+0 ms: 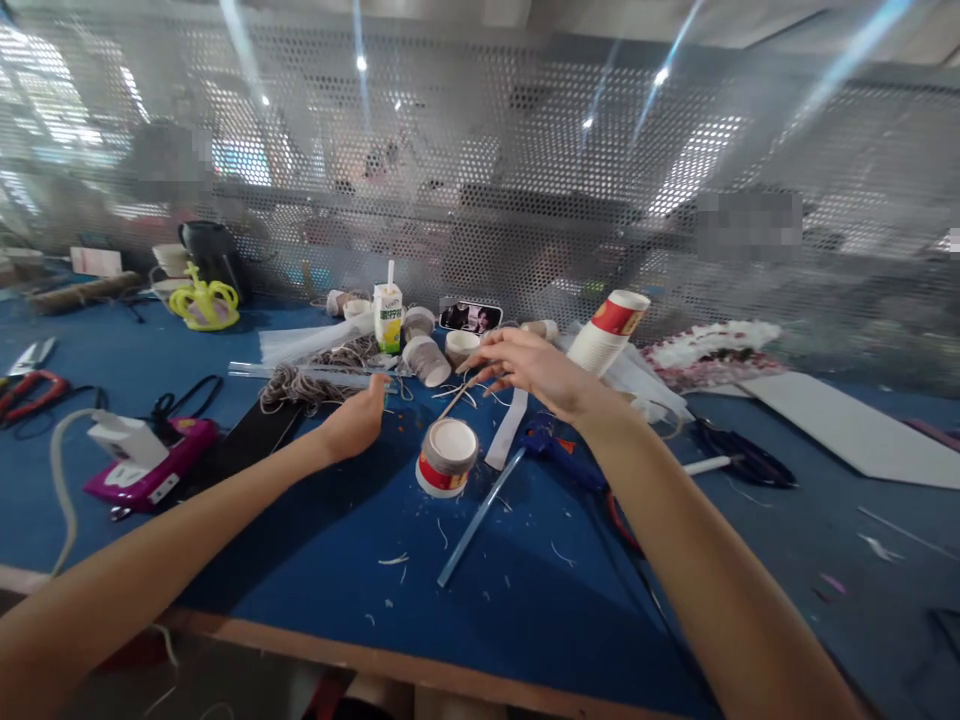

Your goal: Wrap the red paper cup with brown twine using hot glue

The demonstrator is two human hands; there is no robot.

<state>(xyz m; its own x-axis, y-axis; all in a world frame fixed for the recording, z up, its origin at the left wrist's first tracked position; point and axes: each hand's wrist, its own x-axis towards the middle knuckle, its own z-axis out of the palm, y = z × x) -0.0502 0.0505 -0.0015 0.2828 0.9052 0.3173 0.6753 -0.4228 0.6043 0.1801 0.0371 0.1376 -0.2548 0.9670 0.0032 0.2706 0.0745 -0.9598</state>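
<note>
A red and white paper cup, its upper part wrapped in grey cord, sits on the blue table. A strand of cord runs up from it to the fingers of my right hand, which is above and to the right of the cup. My left hand is closed, left of the cup and near the tangled cord; what its fingers hold, if anything, is too small to make out. A blue glue gun with a clear glue stick lies right of the cup.
A drink carton, a phone and stacked cups stand behind. A purple power strip, red-handled scissors and a yellow crown are at left. White board lies right. A perforated metal screen borders the table.
</note>
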